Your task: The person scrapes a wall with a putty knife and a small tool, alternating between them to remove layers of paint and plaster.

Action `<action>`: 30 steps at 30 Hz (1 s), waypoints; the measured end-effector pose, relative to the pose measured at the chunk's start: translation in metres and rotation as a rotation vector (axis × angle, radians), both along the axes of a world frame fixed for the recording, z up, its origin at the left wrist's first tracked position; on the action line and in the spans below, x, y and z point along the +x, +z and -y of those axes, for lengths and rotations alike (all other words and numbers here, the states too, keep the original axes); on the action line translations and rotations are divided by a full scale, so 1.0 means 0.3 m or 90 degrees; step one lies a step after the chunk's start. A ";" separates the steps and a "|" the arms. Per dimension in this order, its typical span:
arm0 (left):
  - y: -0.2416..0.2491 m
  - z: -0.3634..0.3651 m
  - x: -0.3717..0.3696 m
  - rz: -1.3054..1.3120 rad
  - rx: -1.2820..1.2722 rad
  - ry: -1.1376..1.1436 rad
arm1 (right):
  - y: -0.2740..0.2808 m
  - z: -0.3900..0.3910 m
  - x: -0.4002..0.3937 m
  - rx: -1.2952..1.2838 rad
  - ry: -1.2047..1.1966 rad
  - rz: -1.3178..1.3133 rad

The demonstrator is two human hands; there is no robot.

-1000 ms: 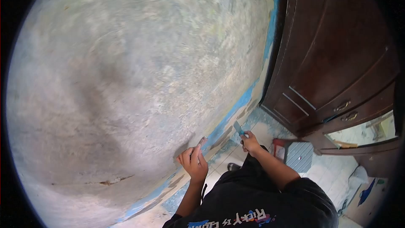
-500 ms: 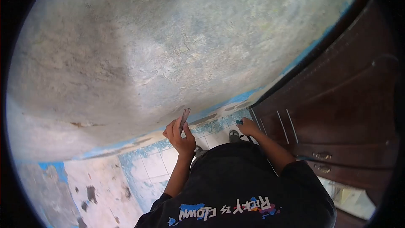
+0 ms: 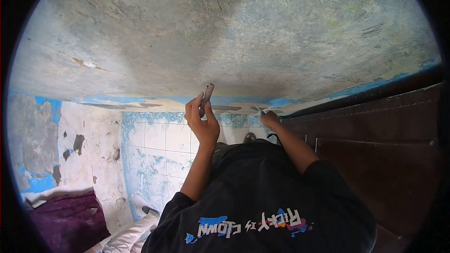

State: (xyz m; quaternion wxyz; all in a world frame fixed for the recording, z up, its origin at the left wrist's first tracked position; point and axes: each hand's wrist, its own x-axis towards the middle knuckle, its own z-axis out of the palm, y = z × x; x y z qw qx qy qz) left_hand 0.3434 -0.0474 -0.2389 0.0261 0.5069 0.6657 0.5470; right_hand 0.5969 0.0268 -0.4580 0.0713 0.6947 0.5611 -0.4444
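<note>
My left hand (image 3: 204,124) is raised in front of the bare grey wall (image 3: 187,33), its fingers closed around a narrow grey-brown bar (image 3: 207,98) that points up towards the wall. Further right and lower, my right hand (image 3: 270,120) grips a small tool (image 3: 262,112) with a teal handle. A thin pale tip sticks out of it towards the strip of peeling blue and cream paint at the foot of the wall. Most of the handle is hidden in my fist.
Dark brown wooden furniture (image 3: 375,145) stands along the right. Below me is a white tiled floor (image 3: 154,143) with blue paint stains. At lower left are a purple cloth (image 3: 70,220) and a person's leg in pale trousers (image 3: 129,236), beside a patchy side wall (image 3: 89,145).
My view has turned left, bringing the purple cloth and pale-trousered leg into sight. Both hands appear higher against the wall, and the right-hand tool's pale tip now shows.
</note>
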 end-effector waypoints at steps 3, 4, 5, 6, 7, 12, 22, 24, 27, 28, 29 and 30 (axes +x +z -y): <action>0.021 0.002 0.024 -0.021 0.000 0.003 | -0.059 0.012 0.069 -0.010 0.002 0.054; 0.037 0.008 0.043 0.013 -0.012 0.000 | -0.085 0.019 0.090 -0.020 -0.004 0.071; 0.051 0.015 0.061 0.046 -0.025 -0.004 | -0.114 0.021 0.109 -0.001 0.000 0.072; 0.061 0.019 0.074 0.040 -0.018 -0.007 | -0.119 0.020 0.118 0.016 0.003 0.072; 0.068 0.020 0.083 0.032 -0.012 -0.010 | -0.108 0.017 0.115 0.028 0.002 0.070; 0.038 0.028 0.097 -0.059 0.034 -0.009 | -0.069 -0.012 0.086 0.084 -0.016 0.060; 0.015 0.062 0.134 -0.048 -0.013 -0.012 | -0.099 -0.008 0.060 0.087 -0.050 0.065; 0.014 0.076 0.138 -0.051 -0.012 -0.017 | -0.083 -0.003 0.063 0.077 -0.071 0.069; 0.024 0.098 0.142 -0.031 -0.021 -0.012 | -0.042 0.028 0.043 0.088 -0.118 0.058; 0.035 0.108 0.147 -0.009 -0.039 -0.004 | -0.038 0.028 0.049 0.094 -0.118 0.062; 0.040 0.108 0.154 0.015 -0.053 0.006 | -0.031 0.028 0.054 0.100 -0.119 0.066; 0.031 0.106 0.151 0.017 -0.026 0.007 | -0.037 0.014 0.062 0.105 -0.096 0.077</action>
